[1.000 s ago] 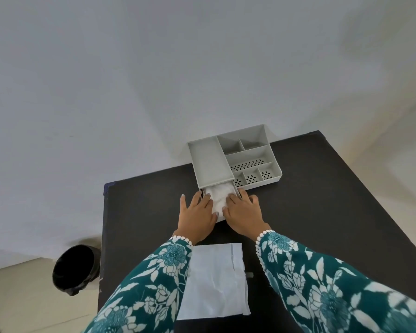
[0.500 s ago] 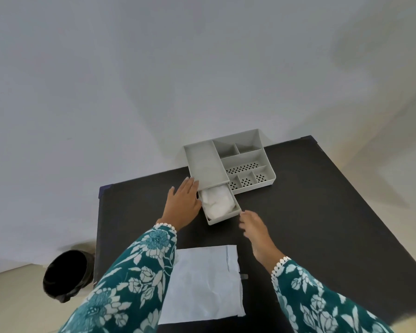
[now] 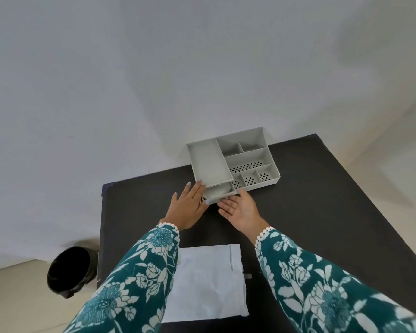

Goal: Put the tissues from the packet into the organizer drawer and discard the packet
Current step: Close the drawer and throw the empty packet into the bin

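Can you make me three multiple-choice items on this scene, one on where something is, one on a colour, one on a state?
1. Where is the bin?
A. on the table
B. on the floor left of the table
C. behind the organizer

2. What colour is the organizer?
A. light grey
B. red
C. black

3. How does the drawer stand?
A. pulled fully out and off the organizer
B. only slightly open
C. upside down

Answers:
1 B, the bin stands on the floor beside the table's left edge.
2 A, its walls and compartments are all light grey.
3 B, just a short part sticks out, with the left hand and right hand at its front; the packet lies flat nearer the person.
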